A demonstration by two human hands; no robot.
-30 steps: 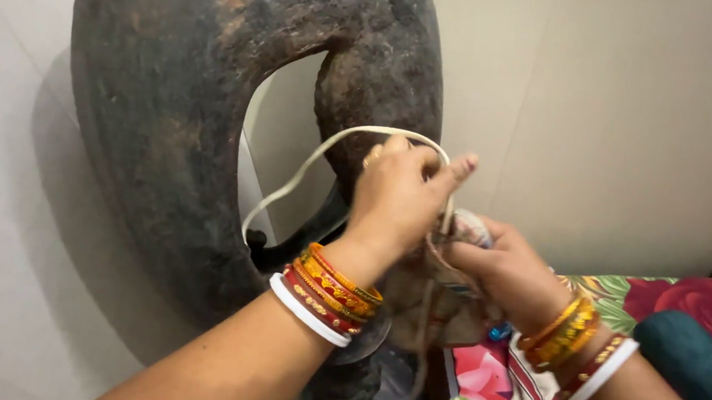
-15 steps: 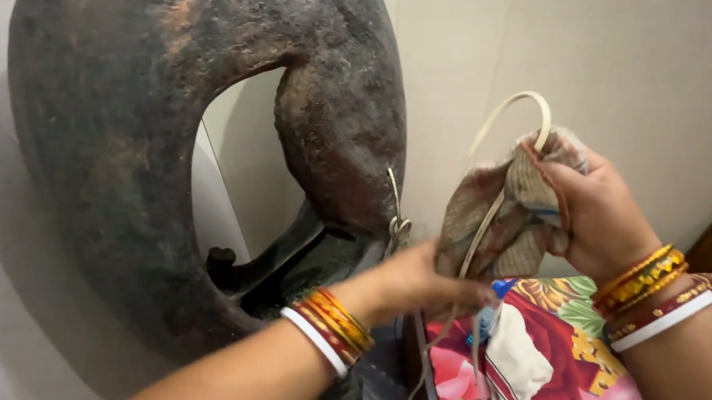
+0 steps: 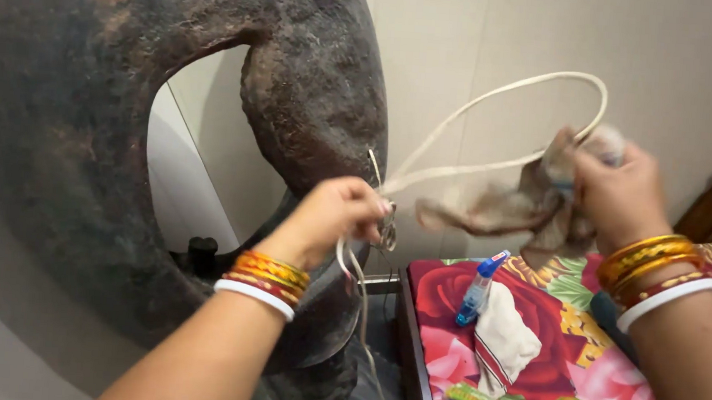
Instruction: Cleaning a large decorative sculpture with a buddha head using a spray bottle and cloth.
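Head view: hands (image 3: 334, 215) (image 3: 619, 193) stretch cream cord (image 3: 497, 93) from cloth (image 3: 522, 207).

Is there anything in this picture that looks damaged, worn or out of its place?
The dark sculpture looks worn, with rough rusty patches. The cloth in the right hand is frayed and faded. The left hand grips a pale cord.

A flat, cream-coloured cord (image 3: 497, 97) arcs in a wide loop through the air, one end pinched in the left hand (image 3: 340, 216) beside a small knot, loose ends dangling below. Its other end runs into a crumpled, brownish-grey cloth pouch (image 3: 531, 206), gripped in the right hand (image 3: 619, 193) and hanging limp above the floral-covered surface.
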